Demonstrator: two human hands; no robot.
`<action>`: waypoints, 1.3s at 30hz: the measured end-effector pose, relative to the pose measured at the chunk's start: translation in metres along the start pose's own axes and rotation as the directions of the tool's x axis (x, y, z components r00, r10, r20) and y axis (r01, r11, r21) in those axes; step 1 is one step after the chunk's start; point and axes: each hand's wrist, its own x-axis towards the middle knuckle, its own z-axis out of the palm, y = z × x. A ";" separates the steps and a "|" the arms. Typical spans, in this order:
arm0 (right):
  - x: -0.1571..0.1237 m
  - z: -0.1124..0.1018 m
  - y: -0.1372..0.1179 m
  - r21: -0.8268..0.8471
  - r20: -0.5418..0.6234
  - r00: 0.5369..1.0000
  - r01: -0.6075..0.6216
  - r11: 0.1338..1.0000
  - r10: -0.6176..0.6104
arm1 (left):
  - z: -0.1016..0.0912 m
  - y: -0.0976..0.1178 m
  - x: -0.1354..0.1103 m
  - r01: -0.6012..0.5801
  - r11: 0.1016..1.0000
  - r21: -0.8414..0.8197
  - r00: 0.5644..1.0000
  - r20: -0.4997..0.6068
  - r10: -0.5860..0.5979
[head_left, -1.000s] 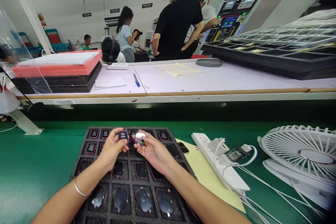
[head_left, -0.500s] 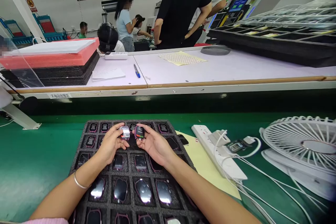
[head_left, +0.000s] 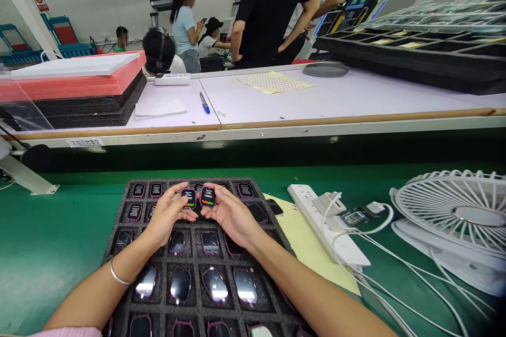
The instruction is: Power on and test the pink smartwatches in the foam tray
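A black foam tray (head_left: 126, 231) with several small watch bodies in its pockets lies on the green belt in front of me. My left hand (head_left: 168, 216) is closed on one watch body (head_left: 188, 197), held up with its lit screen facing me. My right hand (head_left: 231, 216) is closed on a second watch body (head_left: 207, 196), side by side with the first and almost touching it. Both hands hover over the far middle of the tray. A thin bracelet circles my left wrist.
A white power strip (head_left: 326, 231) with plugs and cables lies right of the tray on a yellow sheet (head_left: 308, 253). A white fan (head_left: 454, 216) lies at the far right. Behind the belt is a white bench with foam stacks (head_left: 79, 89), a blue pen (head_left: 204, 102) and several people.
Both hands turned their watch bodies so the lit screens face me and brought them closer together. The camera view dipped a little.
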 end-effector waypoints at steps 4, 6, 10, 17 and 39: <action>0.000 -0.001 -0.001 -0.028 -0.024 0.998 0.049 0.998 -0.050 | 0.000 -0.001 0.000 -0.017 1.000 0.008 1.000 0.000 0.017; 0.000 -0.002 -0.002 -0.036 -0.028 0.997 0.069 0.997 -0.070 | 0.000 -0.001 0.000 -0.024 1.000 0.013 1.000 0.000 0.024; -0.001 -0.002 -0.002 -0.048 -0.015 0.998 0.052 0.997 -0.053 | 0.000 -0.001 0.000 -0.027 1.000 0.015 1.000 0.011 0.026; -0.003 0.002 -0.003 -0.069 0.001 1.000 0.025 0.997 -0.024 | 0.002 -0.002 -0.001 -0.027 0.999 0.038 1.000 0.014 0.026; -0.006 0.001 -0.001 -0.175 0.050 0.995 0.092 0.980 -0.084 | 0.000 -0.003 0.001 -0.053 0.996 0.072 0.999 0.004 0.052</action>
